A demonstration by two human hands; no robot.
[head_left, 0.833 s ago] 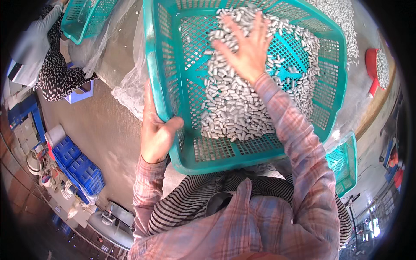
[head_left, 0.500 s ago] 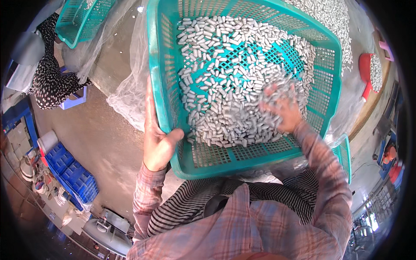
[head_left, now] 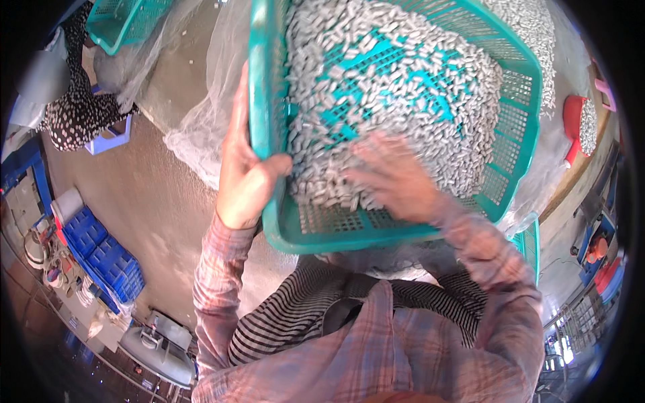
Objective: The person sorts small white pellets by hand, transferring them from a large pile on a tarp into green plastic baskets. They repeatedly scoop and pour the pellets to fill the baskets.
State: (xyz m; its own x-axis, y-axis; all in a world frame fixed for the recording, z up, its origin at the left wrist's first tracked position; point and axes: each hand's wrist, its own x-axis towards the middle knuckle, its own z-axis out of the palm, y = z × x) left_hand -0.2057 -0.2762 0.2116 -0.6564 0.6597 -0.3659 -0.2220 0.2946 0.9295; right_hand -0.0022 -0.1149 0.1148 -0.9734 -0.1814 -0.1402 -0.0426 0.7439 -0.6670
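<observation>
A green plastic basket with lattice walls spreads in front of my body. Over its mesh floor lie many small whitish-grey, capsule-like pieces, with patches of green showing between them. My left hand is closed on the basket's left rim, thumb over the top and fingers along the outside. My right hand is inside, palm down over the pieces near the front wall. Its fingers are spread and somewhat blurred, and no grip on anything shows. The pieces near it are smeared by motion.
More pieces lie on a plastic sheet beyond the basket. At the right is a red scoop full of them. Another green basket stands far left, beside a person in dotted clothing. Blue crates rest at the left.
My right hand has moved left and slightly nearer across the pieces, which have shifted about. The basket sits slightly farther up and right in view, my left hand still on its rim.
</observation>
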